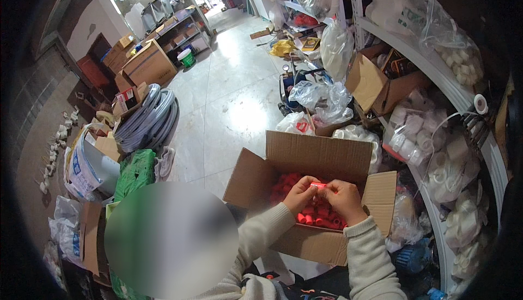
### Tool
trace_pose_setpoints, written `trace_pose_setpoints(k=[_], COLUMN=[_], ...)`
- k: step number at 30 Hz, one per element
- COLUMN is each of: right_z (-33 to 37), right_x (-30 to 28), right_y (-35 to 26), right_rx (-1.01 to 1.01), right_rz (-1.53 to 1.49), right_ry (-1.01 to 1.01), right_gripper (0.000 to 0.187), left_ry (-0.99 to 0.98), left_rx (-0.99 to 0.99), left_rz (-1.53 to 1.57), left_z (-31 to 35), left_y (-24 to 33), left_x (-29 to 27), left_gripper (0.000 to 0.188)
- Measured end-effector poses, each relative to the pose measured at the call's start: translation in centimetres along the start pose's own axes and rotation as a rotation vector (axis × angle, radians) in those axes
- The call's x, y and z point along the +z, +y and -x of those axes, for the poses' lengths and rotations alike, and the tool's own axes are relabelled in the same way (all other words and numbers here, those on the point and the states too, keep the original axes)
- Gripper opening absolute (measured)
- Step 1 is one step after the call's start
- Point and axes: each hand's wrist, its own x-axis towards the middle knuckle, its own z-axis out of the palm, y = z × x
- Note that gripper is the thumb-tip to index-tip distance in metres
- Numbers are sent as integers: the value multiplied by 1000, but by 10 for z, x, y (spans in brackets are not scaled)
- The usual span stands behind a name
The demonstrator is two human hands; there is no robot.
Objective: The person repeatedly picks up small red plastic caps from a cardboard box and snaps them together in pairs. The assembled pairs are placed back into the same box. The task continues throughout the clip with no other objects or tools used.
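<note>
Fingers (311, 180) of the left hand (299, 195) and right hand (345, 198), nearly closed, pinch one red piece (318, 185) above the cardboard box (326, 152). Caution: a slack grip could drop it among similar pieces (321, 221).

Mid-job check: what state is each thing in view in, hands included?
Left hand: fingers closed on a red piece
Right hand: fingers closed on the same piece
Near cardboard box: open, flaps spread
Loose red pieces: heaped inside it
Grey tubing: coiled
Green bucket: upright
Farther cardboard box: open
</note>
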Motion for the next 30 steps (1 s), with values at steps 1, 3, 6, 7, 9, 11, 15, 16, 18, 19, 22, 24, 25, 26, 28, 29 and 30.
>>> trace_pose_setpoints(k=[1, 3, 6, 7, 9, 11, 15, 16, 18, 19, 22, 24, 25, 26, 28, 29, 30], right_z=[-2, -3, 1, 0, 1, -1, 1, 0, 0, 0, 1, 1, 1, 0, 1, 1, 1], right_x=[-5, -8, -3, 2, 1, -5, -1, 0, -4, -7, -4, -3, -2, -2, -4, -4, -3], right_y=[2, -4, -21, -13, -4, -1, -21, -15, -13, -14, -16, -16, -15, -13, -22, -25, -23], right_rx=[90, 149, 38, -6, -2, 102, -9, 24, 82, 109, 30, -29, -30, -31, -17, -8, -5], right_rz=[113, 186, 39, -20, -17, 102, 47, 43, 56, 67, 29, -3, -12, -21, 29, 54, 44], right_ry=[-55, -72, 20, 46, 52, 7, 34, 15, 3, 7, 40, 47, 39, 31, 6, -8, -21], right_gripper=[29, 29, 28, 27, 26, 27, 26, 25, 23, 22, 20, 19, 19, 19, 18, 18, 17], left_ry=[22, 47, 49, 32, 15, 24, 85, 54, 53, 87, 86, 65, 63, 60, 54, 51, 53], left_rx=[-13, -29, -24, -18, -15, -25, -10, -6, -25, -52, -59, -51, -56, -61, -48, -43, -18], left_rz=[-20, -19, 23, 29, 10, -45, -13, 13, -5, -51, -48, -42, -59, -77, -103, -115, -136], left_z=[2, 4, 5, 3, 1, 4, 5, 3, 2, 3, 4, 4, 5, 5, 6, 7, 8], left_y=[4, 7, 5, 4, 3, 12, 7, 6, 5, 11, 10, 9, 8, 7, 4, 3, 3], left_x=[4, 7, 3, 2, 3, 11, 9, 7, 7, 11, 12, 10, 8, 7, 3, 1, 0], left_gripper=[23, 22, 21, 21, 20, 19, 18, 18, 18, 18, 18, 18, 18, 18, 19, 19, 18])
